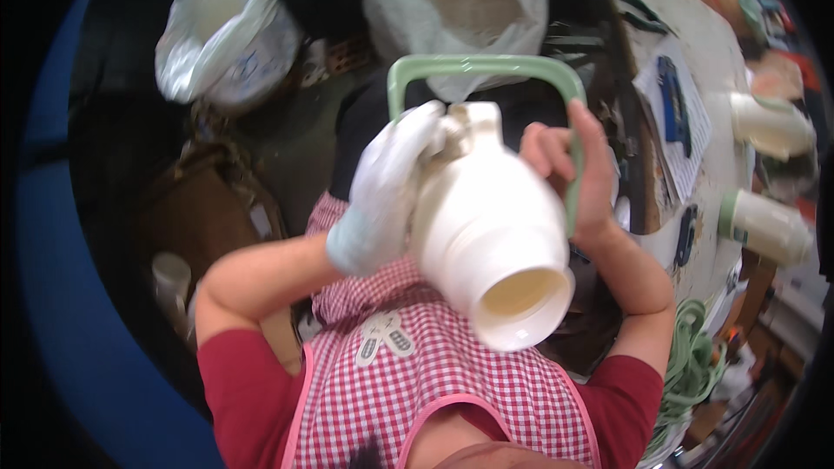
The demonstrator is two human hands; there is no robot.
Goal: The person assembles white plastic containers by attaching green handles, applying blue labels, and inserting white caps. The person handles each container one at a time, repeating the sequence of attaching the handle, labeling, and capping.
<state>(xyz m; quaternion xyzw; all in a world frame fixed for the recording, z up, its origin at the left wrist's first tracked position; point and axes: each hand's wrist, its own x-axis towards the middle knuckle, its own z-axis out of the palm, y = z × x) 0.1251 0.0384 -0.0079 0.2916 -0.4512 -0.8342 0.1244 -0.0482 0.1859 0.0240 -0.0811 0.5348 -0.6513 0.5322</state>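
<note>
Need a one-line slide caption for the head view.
White-gloved left hand against a glossy white round-bodied vessel; bare right hand holding a pale-green U-shaped handle.

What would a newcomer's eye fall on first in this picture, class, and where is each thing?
First comes the large white jug body in the centre, its round opening facing the lower edge, with the white-gloved left hand against its left side. Above it arches a pale green handle, its right side within the bare right hand. Below spreads a red-and-white checked apron.
</note>
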